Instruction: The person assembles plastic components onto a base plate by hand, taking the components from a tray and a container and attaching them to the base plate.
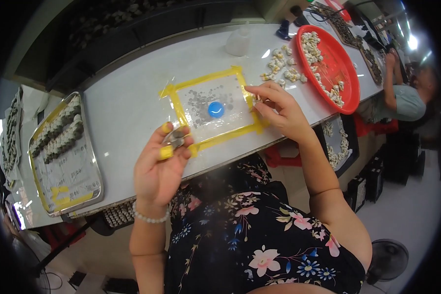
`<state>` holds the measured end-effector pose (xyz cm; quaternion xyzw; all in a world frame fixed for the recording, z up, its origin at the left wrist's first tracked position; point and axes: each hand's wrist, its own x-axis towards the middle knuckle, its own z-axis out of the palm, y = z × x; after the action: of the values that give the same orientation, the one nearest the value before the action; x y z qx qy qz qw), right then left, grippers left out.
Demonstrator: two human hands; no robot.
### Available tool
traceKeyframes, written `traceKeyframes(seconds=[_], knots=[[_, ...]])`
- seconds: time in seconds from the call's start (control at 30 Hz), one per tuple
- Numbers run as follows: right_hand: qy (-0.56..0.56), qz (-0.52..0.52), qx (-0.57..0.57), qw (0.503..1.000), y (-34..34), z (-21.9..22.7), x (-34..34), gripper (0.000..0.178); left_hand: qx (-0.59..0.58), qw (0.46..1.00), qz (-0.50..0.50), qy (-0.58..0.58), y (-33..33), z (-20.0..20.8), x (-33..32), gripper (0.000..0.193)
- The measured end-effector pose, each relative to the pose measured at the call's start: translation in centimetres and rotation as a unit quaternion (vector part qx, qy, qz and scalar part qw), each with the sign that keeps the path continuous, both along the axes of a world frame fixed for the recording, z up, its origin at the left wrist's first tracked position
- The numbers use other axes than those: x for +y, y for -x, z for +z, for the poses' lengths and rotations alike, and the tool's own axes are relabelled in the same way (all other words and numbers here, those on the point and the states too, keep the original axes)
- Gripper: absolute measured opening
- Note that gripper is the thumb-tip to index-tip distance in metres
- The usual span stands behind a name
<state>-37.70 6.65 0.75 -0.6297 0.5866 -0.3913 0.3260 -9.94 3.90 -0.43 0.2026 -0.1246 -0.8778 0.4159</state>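
Observation:
My left hand [157,171], with yellow tape round two fingertips, is closed palm up around a small grey piece [177,138] whose kind I cannot make out. My right hand [285,115] pinches a tiny pale thing [257,99] at the right edge of a taped-down sheet; its kind is too small to tell. Between the hands lies the clear sheet [230,122], spotted with grey round marks and framed in yellow tape. A round blue cap-like disc [216,110] rests on it.
A metal tray [95,159] at left holds rows of small white-and-grey pieces. At right a red basin [350,73] holds small white figures, with several loose figures [275,63] beside it. A translucent bottle [238,41] stands behind. Another person [409,105] sits far right.

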Motion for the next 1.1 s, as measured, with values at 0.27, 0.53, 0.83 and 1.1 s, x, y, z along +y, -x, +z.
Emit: traceKeyframes(seconds=[0.27, 0.53, 0.83, 1.1], knots=[[0.017, 0.047, 0.058, 0.997, -1.0, -1.2, -0.2, 0.027, -0.072, 0.992, -0.030, 0.098, 1.0, 0.3, 0.1, 0.035], [0.107, 0.093, 0.226, 0.964, -0.1, -0.7, -0.8, 0.025, -0.240, 0.937, 0.076, 0.243, 1.4, -1.1, 0.8, 0.032], [0.047, 0.074, 0.206, 0.975, -0.7, 0.2, -1.2, 0.022, -0.243, 0.926, 0.077, 0.280, 1.0, -1.8, 0.9, 0.030], [0.110, 0.136, 0.190, 0.966, -3.2, 0.0, -3.5, 0.018, -0.176, 0.970, 0.056, 0.158, 0.9, -1.1, 1.3, 0.034]])
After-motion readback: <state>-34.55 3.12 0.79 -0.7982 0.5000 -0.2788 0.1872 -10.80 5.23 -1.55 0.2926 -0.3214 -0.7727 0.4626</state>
